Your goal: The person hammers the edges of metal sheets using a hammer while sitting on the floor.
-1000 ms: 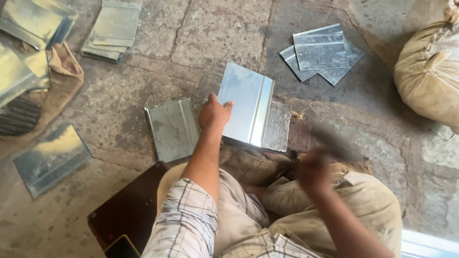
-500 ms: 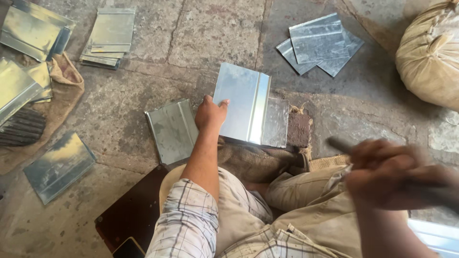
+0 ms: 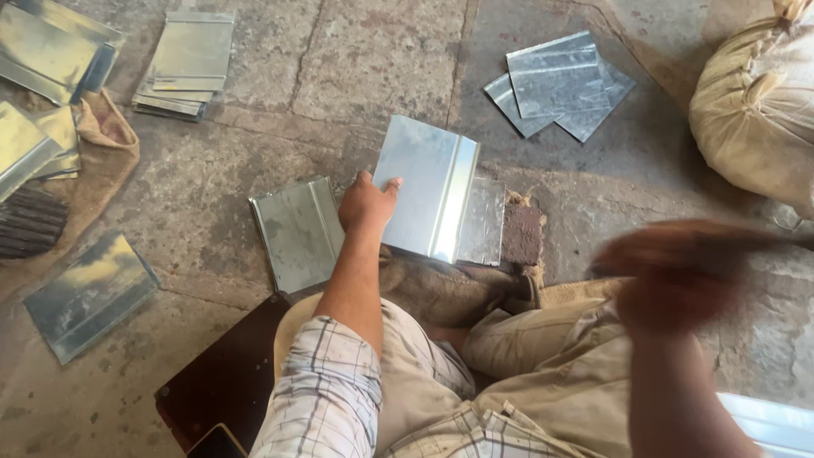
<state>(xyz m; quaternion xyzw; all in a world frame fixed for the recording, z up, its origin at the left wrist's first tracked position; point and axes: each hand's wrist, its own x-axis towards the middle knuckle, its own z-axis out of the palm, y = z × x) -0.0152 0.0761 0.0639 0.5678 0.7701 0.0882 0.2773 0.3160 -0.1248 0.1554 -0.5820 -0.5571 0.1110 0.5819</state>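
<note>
clearly blurred: right hand [image 3: 678,271], grip unreadable.

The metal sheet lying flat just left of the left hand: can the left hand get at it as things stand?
Probably yes. The left hand rests on the ridged metal sheet, and the flat sheet lies right beside it with nothing between.

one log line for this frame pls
left hand: pressing folded metal sheet on block | right hand: raised, blurred, grip unclear | loose sheets on stone floor
</note>
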